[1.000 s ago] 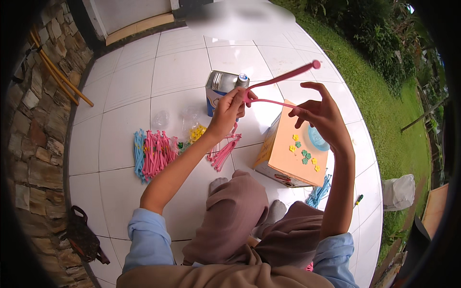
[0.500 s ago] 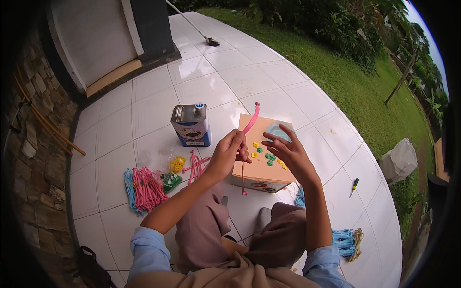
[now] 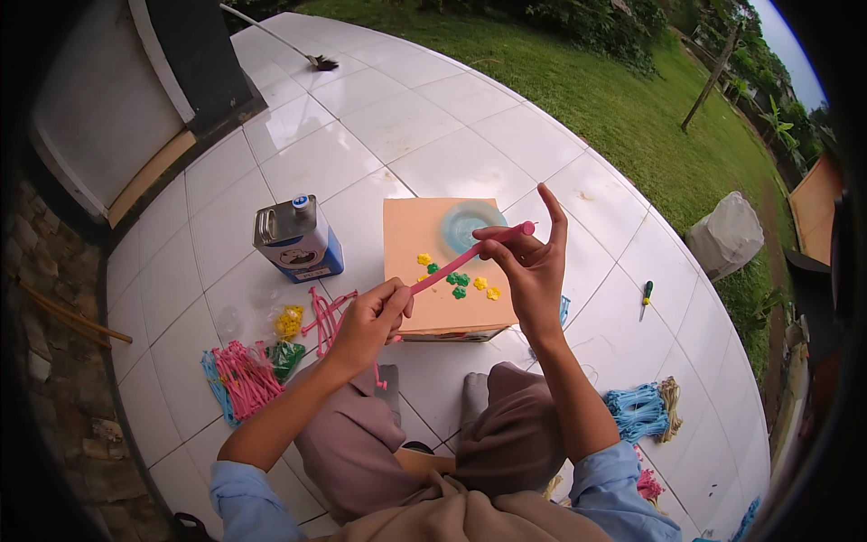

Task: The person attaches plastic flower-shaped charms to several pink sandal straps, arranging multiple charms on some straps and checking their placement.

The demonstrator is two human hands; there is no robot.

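Observation:
A long pink strap (image 3: pixel 452 266) with a flared, knobbed end stretches between my hands above a box. My left hand (image 3: pixel 368 323) is closed around its lower part, and another knobbed pink end dangles below that hand. Near the flared end, my right hand (image 3: pixel 533 275) pinches the strap between thumb and fingers, one finger raised. Beneath them is the box's tan cardboard top (image 3: pixel 406 221). On it lie small yellow flower pieces (image 3: pixel 480 284), green flower pieces (image 3: pixel 459 281) and a pale blue round dish (image 3: pixel 470 224), partly covered by the strap and my right hand.
Left of the box stands a blue-and-white metal can (image 3: pixel 300 244). Nearby are loose pink straps (image 3: pixel 325 316), a bag of yellow pieces (image 3: pixel 288 322) and pink bundles (image 3: pixel 248 379). Blue bundles (image 3: pixel 637 411), a screwdriver (image 3: pixel 647 298) and a white sack (image 3: pixel 724 235) are rightward.
The strap has swung from upright to slanting right. My right hand, formerly apart with spread fingers, now pinches its upper end. My left hand has moved lower and left; the view has shifted.

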